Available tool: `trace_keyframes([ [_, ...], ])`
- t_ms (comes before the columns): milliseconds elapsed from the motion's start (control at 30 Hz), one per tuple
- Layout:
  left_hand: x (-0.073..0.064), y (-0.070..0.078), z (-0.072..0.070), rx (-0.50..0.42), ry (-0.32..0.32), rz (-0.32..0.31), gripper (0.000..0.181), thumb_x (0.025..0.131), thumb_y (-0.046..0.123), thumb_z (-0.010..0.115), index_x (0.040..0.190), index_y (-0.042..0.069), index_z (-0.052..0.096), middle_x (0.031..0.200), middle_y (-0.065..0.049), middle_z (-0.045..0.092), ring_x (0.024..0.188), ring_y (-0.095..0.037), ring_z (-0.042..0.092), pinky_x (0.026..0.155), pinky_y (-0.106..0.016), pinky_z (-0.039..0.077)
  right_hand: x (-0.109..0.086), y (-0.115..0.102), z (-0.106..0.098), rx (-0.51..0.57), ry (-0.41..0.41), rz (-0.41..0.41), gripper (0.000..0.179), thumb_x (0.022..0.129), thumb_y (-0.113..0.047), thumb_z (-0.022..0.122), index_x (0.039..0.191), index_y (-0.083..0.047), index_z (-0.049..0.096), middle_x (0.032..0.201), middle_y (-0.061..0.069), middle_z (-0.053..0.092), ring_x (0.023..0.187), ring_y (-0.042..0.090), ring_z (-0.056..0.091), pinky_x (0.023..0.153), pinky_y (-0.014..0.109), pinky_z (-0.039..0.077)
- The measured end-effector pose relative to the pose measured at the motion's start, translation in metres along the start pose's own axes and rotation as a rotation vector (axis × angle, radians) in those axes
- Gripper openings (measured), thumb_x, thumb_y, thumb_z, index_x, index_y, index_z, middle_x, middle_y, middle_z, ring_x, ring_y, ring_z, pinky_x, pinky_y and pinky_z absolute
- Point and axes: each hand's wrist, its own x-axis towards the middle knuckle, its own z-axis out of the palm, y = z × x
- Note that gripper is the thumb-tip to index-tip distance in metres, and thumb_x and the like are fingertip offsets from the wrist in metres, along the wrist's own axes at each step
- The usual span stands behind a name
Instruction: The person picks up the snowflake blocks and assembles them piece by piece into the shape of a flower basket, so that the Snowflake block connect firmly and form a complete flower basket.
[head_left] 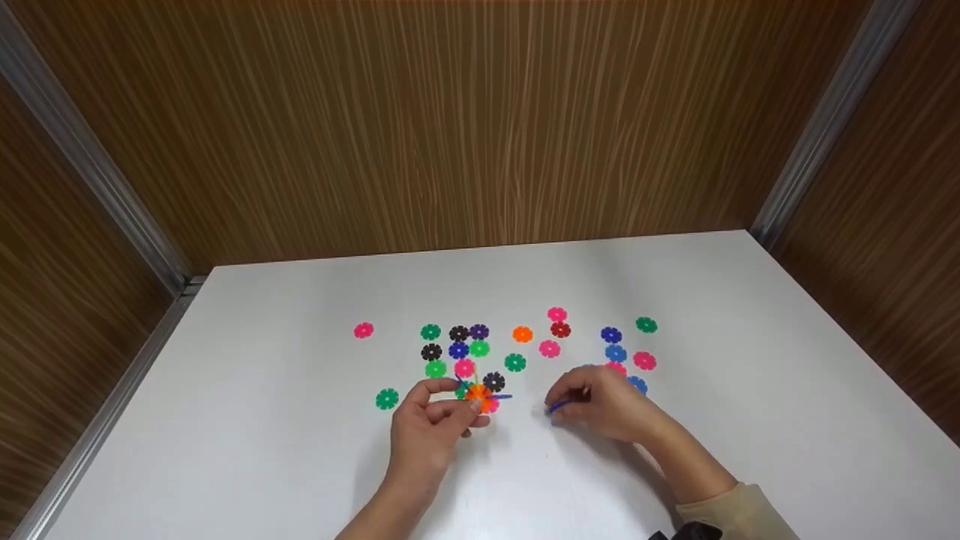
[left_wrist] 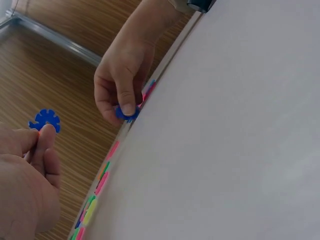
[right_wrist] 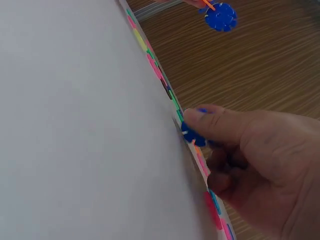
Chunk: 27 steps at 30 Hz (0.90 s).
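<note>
My left hand (head_left: 427,435) pinches an orange notched plastic disc (head_left: 478,397) between thumb and fingers, held above the table. Blue discs are slotted into its edge; one blue disc (right_wrist: 221,18) shows its face in the right wrist view, and another blue disc (head_left: 500,396) sticks out edge-on to the right. A thin yellowish piece (head_left: 475,376) stands up at the top. To the right, my right hand (head_left: 611,405) pinches a separate blue notched disc (right_wrist: 193,135) between thumb and fingers, a short gap from the joined discs.
Loose notched discs in several colours lie flat on the white table (head_left: 270,420), such as a green disc (head_left: 387,398), a pink disc (head_left: 364,330) and a dark red disc (head_left: 560,330). Beyond the right hand are a pink disc (head_left: 645,361) and others. Wood-grain panels (head_left: 480,127) surround the table.
</note>
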Motion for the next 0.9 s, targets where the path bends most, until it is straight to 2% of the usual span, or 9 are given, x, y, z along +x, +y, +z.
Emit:
trace_keyframes([
  [67,0.0,-0.001,0.0,0.022,-0.001,0.011,0.05,0.096,0.009,0.079,0.142,0.015,0.059,0.092,-0.007,0.08,0.086,-0.023,0.077,0.077,-0.029,0.06,-0.001,-0.01,0.002,0.064,-0.023,-0.042,0.013,0.091,-0.01,0.085,0.103,-0.016,0.083,0.097,-0.008,0.076,0.09,0.019,0.067,0.078,0.025,0.059],
  [167,-0.001,-0.001,0.0,0.013,-0.032,0.027,0.061,0.096,0.007,0.079,0.152,0.019,0.057,0.092,-0.008,0.079,0.086,-0.024,0.077,0.078,-0.029,0.06,-0.002,-0.027,0.008,0.204,-0.072,-0.114,0.013,0.094,-0.012,0.082,0.106,-0.009,0.083,0.098,-0.003,0.078,0.088,0.022,0.073,0.08,0.027,0.062],
  [233,-0.002,-0.001,0.0,-0.005,-0.061,0.037,0.06,0.095,0.007,0.079,0.151,0.018,0.059,0.093,-0.009,0.079,0.086,-0.025,0.078,0.079,-0.03,0.06,-0.002,-0.037,0.012,0.298,-0.084,-0.148,0.015,0.095,-0.011,0.081,0.109,-0.005,0.082,0.1,0.002,0.079,0.089,0.024,0.076,0.082,0.03,0.063],
  [333,-0.003,-0.001,0.0,-0.034,-0.1,0.041,0.05,0.095,0.007,0.08,0.142,0.012,0.063,0.094,-0.01,0.079,0.087,-0.025,0.078,0.081,-0.032,0.062,-0.002,-0.044,0.017,0.387,-0.038,-0.171,0.016,0.097,-0.007,0.077,0.112,-0.004,0.081,0.103,0.006,0.079,0.089,0.025,0.078,0.083,0.032,0.064],
  [467,-0.004,-0.001,0.0,-0.064,-0.14,0.028,0.038,0.094,0.007,0.081,0.128,0.007,0.064,0.097,-0.012,0.078,0.089,-0.027,0.078,0.086,-0.034,0.063,-0.002,-0.044,0.021,0.43,0.046,-0.194,0.017,0.098,-0.002,0.075,0.114,-0.006,0.081,0.105,0.009,0.079,0.09,0.025,0.078,0.084,0.033,0.063],
  [567,-0.005,-0.001,-0.001,-0.081,-0.165,0.014,0.04,0.093,0.004,0.081,0.129,0.006,0.064,0.1,-0.013,0.078,0.09,-0.028,0.078,0.087,-0.032,0.063,-0.002,-0.042,0.023,0.441,0.07,-0.216,0.018,0.098,-0.002,0.075,0.115,-0.006,0.08,0.105,0.01,0.078,0.091,0.027,0.077,0.085,0.034,0.063],
  [733,-0.004,-0.001,0.0,-0.096,-0.169,-0.004,0.034,0.092,0.002,0.082,0.123,0.002,0.068,0.102,-0.013,0.079,0.087,-0.027,0.079,0.085,-0.032,0.063,-0.002,-0.042,0.026,0.426,0.116,-0.235,0.016,0.097,-0.003,0.076,0.111,-0.006,0.082,0.104,0.008,0.079,0.09,0.028,0.077,0.084,0.033,0.064],
  [900,-0.006,-0.001,-0.001,-0.149,-0.181,0.002,0.026,0.091,0.002,0.082,0.114,0.0,0.069,0.104,-0.014,0.079,0.084,-0.027,0.079,0.079,-0.031,0.063,-0.002,-0.043,0.031,0.407,0.185,-0.234,0.012,0.094,-0.003,0.079,0.106,-0.003,0.083,0.1,0.005,0.08,0.086,0.025,0.075,0.081,0.03,0.064],
])
